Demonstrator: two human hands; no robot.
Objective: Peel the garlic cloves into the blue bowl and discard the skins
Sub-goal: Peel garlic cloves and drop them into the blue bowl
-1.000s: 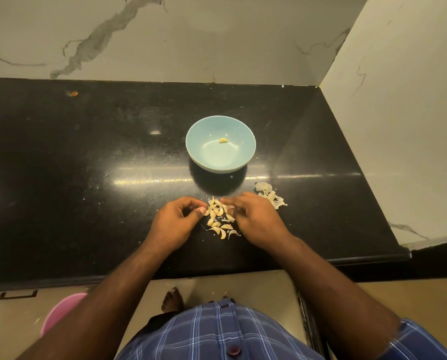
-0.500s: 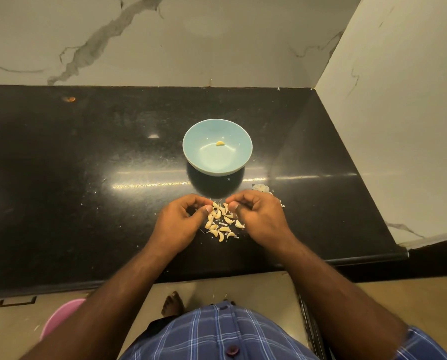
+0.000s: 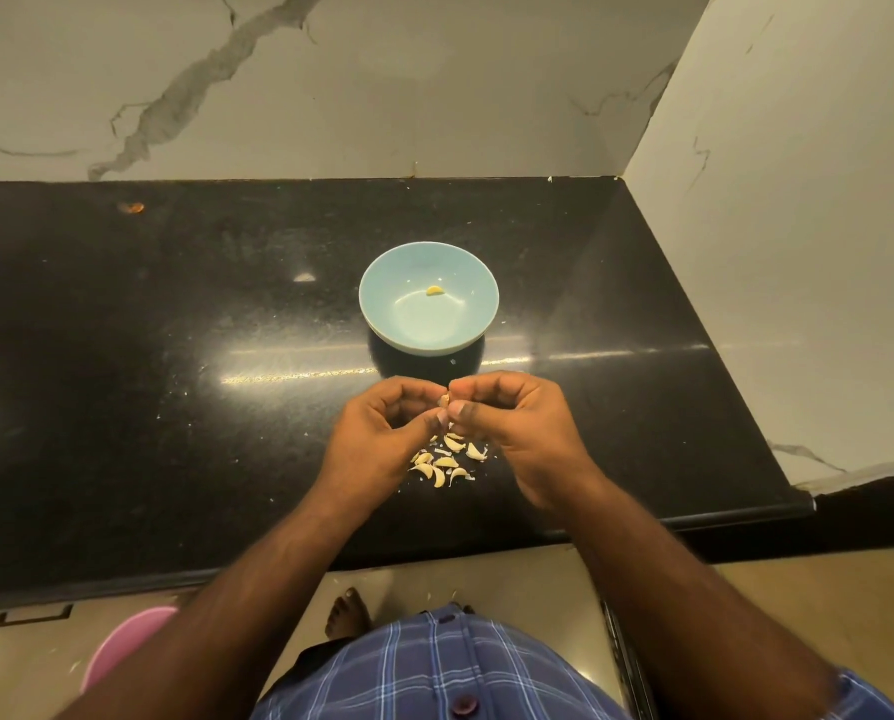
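Head view: left hand [image 3: 382, 433] and right hand [image 3: 517, 428] raised together above the black countertop [image 3: 174, 407], fingertips meeting, both sets of fingers curled and pinching one small garlic clove [image 3: 444, 400] between them. Just below the hands, a loose pile of unpeeled cloves [image 3: 447, 462] lying on the counter with a few flecks of skin among them, near the front edge. Beyond the hands, apart from them, the blue bowl [image 3: 382, 309] standing upright on the counter, with a single peeled yellowish clove [image 3: 435, 290] lying inside against its far inner slope. Further back on the left, a small orange scrap [image 3: 131, 207] close to the marble backsplash [image 3: 330, 85]; white specks scattered over the dark surface. Right side closed off by a marble side wall [image 3: 798, 200] meeting the counter's edge. Along the bottom, a blue checked shirt [image 3: 434, 667], a bare foot [image 3: 348, 613] on the beige floor, and part of a pink basin [image 3: 122, 652] at lower left, partly hidden by the left forearm.
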